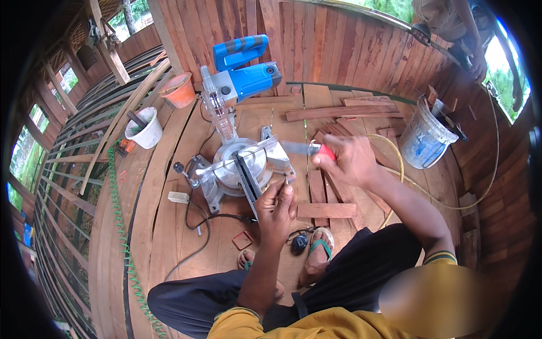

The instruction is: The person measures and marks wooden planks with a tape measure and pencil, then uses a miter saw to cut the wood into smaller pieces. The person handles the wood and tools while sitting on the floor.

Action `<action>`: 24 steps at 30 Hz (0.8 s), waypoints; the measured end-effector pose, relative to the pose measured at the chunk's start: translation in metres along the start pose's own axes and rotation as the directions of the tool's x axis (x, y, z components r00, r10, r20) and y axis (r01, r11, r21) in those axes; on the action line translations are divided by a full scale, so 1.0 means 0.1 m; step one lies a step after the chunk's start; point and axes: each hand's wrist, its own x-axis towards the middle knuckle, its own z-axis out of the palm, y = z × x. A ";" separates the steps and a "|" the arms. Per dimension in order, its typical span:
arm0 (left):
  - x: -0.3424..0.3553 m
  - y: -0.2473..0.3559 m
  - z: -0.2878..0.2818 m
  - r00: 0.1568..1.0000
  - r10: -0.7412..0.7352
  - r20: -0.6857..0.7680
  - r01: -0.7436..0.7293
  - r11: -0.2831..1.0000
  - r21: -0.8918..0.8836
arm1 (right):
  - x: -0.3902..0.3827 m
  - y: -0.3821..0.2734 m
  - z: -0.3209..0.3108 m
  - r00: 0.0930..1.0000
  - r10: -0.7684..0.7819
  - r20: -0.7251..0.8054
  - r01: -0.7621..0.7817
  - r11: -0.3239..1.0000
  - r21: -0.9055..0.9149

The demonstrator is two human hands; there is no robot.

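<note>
My right hand (354,159), raised right of the mitre saw, is closed round the red handle of a knife (323,152). The knife's grey blade points left and is smeared by motion. Lower and to the left, my left hand (276,210) pinches a thin pencil-like stick (285,181), its tip poking up past the fingertips and apart from the blade. Just beyond this hand stands the blue and silver mitre saw (248,82), its head raised above the round base (234,169). My left fingers are close to the saw's dark slotted bar (248,178).
Reddish wood strips (333,212) lie to the right, with a yellow hose (402,169) beyond. A paint-stained bucket (423,135) stands far right; a white bucket (148,131) and orange bucket (178,90) stand left. A tape measure (299,243) lies between my feet. Another person (451,25) is at top right.
</note>
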 end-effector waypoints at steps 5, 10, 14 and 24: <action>0.04 0.06 0.03 0.991 0.003 0.132 0.022 0.983 -0.184 | -0.12 -0.17 0.11 0.962 -0.255 0.100 0.254 0.967 0.019; 0.03 0.02 -0.04 0.980 -0.034 0.197 0.083 0.966 -0.246 | -0.08 -0.16 0.07 0.953 -0.257 0.164 0.255 0.966 0.033; 0.03 -0.03 -0.09 0.982 -0.087 0.169 0.125 0.965 -0.230 | -0.08 -0.17 0.07 0.950 -0.256 0.177 0.257 0.966 0.017; 0.00 -0.03 -0.06 0.982 -0.146 0.122 0.173 0.952 -0.250 | -0.05 -0.08 0.10 0.994 -0.090 0.069 0.088 0.996 0.028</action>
